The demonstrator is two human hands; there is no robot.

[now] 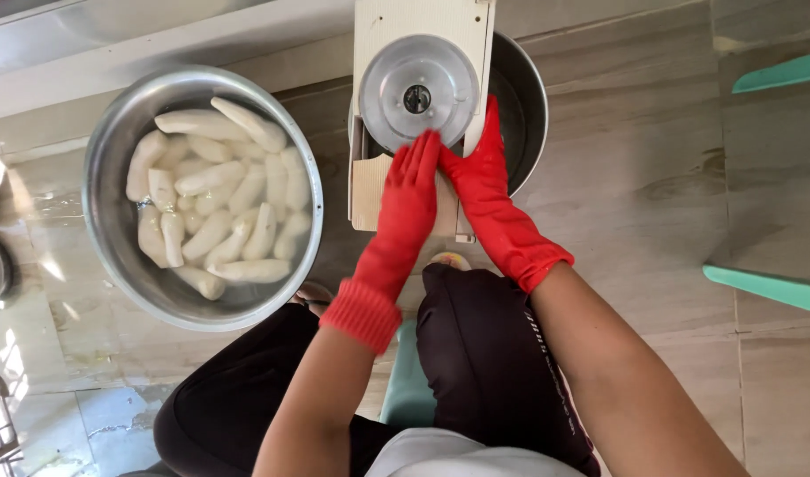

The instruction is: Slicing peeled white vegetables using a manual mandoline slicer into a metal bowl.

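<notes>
Red rubber gloves on both hands, pressed side by side against the pale wooden slicer board (370,190) just below its round steel cutting disc (418,91). Left hand (409,199) lies flat, fingers stretched up to the disc's lower rim; right hand (480,181) reaches along the board's right edge, fingers extended, and whether anything sits beneath them I cannot tell. Behind the board sits a dark metal pot (522,97). Well left on the tiled floor (635,177), a wide steel basin (113,150) holds peeled whitish tubers (215,203) in water.
</notes>
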